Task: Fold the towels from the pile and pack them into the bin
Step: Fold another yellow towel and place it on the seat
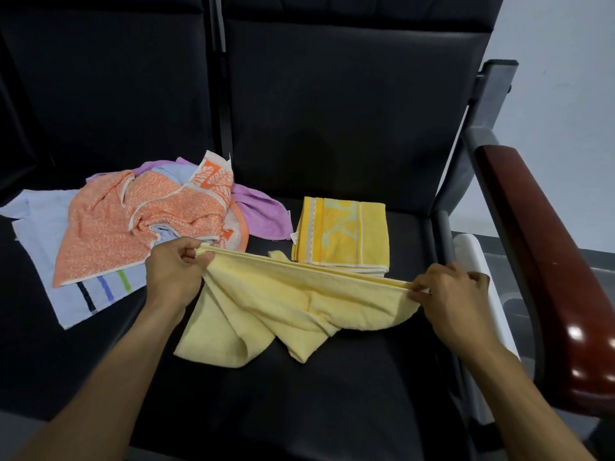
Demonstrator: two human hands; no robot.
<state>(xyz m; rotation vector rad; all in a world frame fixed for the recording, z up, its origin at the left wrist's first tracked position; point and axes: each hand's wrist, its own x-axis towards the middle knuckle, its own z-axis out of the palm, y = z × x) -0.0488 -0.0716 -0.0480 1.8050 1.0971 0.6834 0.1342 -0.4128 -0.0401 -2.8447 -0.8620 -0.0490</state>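
Yellow towel (293, 301) stretched along its top edge, pinched by left hand (176, 271) and right hand (449, 291) fingers.

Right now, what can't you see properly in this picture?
- Bin: only a white edge shows past the seat, head view; the armrest hides the rest, so I can't confirm it.
- Pile: the orange towel covers most of the purple towel and light blue towel.
- Pale yellow towel: both hands hide its pinched corners.
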